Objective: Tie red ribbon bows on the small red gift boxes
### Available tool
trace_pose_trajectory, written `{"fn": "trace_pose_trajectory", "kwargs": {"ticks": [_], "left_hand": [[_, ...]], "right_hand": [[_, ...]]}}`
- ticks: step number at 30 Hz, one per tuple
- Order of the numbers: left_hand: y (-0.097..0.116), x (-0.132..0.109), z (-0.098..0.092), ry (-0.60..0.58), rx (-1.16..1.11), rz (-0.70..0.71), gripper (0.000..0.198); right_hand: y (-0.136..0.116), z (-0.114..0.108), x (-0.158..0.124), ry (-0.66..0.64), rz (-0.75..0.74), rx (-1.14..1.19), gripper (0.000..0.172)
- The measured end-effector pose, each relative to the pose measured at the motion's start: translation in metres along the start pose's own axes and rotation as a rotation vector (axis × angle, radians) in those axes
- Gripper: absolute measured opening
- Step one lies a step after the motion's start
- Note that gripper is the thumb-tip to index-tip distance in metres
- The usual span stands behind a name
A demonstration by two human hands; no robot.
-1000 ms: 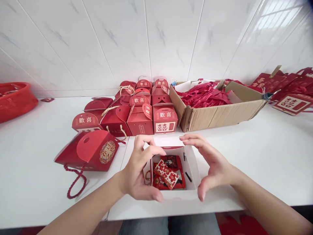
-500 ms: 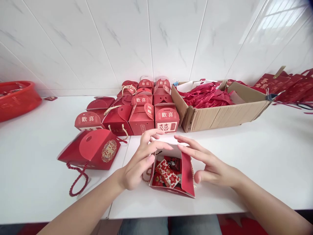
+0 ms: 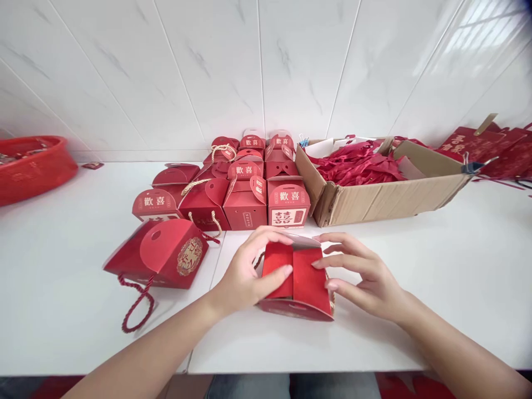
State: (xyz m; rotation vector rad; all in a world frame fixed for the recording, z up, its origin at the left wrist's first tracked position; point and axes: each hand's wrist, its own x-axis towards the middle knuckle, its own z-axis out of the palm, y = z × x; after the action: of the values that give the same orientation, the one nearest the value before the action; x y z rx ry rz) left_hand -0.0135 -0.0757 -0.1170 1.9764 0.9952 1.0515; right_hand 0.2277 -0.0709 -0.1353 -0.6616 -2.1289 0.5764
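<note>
In front of me a small red gift box (image 3: 306,280) rests on the white table, its two side flaps folded inward with a narrow gap between them. The front and back flaps stand up, and the contents are covered. My left hand (image 3: 245,277) grips the box's left side, thumb pressing on the left flap and fingers at the back flap. From the right, my right hand (image 3: 363,277) touches the right flap with its fingertips, fingers apart. Left of my hands lies a closed red box (image 3: 155,252) with a dark red rope handle and a gold emblem.
Several red gift boxes (image 3: 245,202) stand grouped by the tiled wall. Beside them, a cardboard box (image 3: 386,202) holds red ribbon-like material (image 3: 363,163). A red plastic basin (image 3: 37,172) stands far left, and red bags (image 3: 474,144) lie far right.
The box's side flaps have been folded inward over the small red packets that were visible inside. Both hands came down onto the box. The view shifted slightly.
</note>
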Motion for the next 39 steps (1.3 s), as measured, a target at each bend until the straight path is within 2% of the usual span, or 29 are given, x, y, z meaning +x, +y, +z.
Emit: {"fn": "trace_pose_trajectory", "kwargs": {"ticks": [4,5,7,10,13,17,19,22,23,25,27,29,32,33,36,38,39], "left_hand": [[-0.005,0.004,-0.002,0.134,-0.013,-0.051,0.023],[-0.005,0.004,-0.002,0.144,0.008,-0.039,0.020],[-0.006,0.003,-0.002,0.124,0.048,0.004,0.006],[-0.008,-0.001,-0.002,0.028,-0.025,0.044,0.017],[-0.012,-0.005,-0.001,-0.042,-0.181,0.082,0.017],[-0.013,-0.005,0.001,-0.072,-0.020,0.113,0.027],[-0.013,-0.004,0.002,-0.066,0.041,0.094,0.020],[-0.014,-0.003,0.004,-0.038,-0.005,0.081,0.020],[-0.014,-0.003,0.005,-0.020,-0.032,0.089,0.023],[-0.016,-0.003,0.006,0.020,-0.104,0.106,0.034],[-0.016,-0.003,0.007,0.035,-0.162,0.100,0.044],[-0.016,-0.004,0.008,0.018,-0.169,0.069,0.047],[-0.015,-0.004,0.008,-0.005,-0.155,0.032,0.046],[-0.015,-0.005,0.009,0.004,-0.157,0.032,0.047],[-0.016,-0.005,0.010,0.051,-0.174,0.042,0.052],[-0.017,-0.005,0.011,0.059,-0.185,0.040,0.055],[-0.017,-0.005,0.011,0.055,-0.192,0.039,0.056]], "right_hand": [[0.000,0.001,-0.002,-0.116,0.000,0.045,0.070],[0.000,0.002,-0.002,-0.122,0.011,0.042,0.075],[-0.001,0.006,0.000,-0.072,0.068,0.027,0.064],[-0.003,0.011,0.004,0.036,0.180,0.028,0.037],[-0.005,0.015,0.006,0.086,0.223,0.055,0.030],[-0.004,0.016,0.008,0.120,0.246,0.102,0.027],[0.001,0.008,0.013,0.249,0.311,0.155,0.032],[0.009,-0.019,0.025,0.608,0.560,0.302,0.036],[0.009,-0.029,0.028,0.628,0.648,0.366,0.036],[0.005,-0.049,0.031,0.588,0.712,0.403,0.035],[-0.002,-0.062,0.033,0.561,0.660,0.279,0.028],[-0.005,-0.070,0.040,0.595,0.561,0.035,0.018],[0.010,-0.082,0.064,0.629,0.489,-0.383,0.016],[0.020,-0.086,0.076,0.580,0.507,-0.523,0.020],[0.053,-0.102,0.109,0.238,0.621,-0.857,0.034],[0.072,-0.112,0.123,0.039,0.737,-0.943,0.042],[0.078,-0.117,0.127,-0.001,0.784,-0.977,0.044]]}}
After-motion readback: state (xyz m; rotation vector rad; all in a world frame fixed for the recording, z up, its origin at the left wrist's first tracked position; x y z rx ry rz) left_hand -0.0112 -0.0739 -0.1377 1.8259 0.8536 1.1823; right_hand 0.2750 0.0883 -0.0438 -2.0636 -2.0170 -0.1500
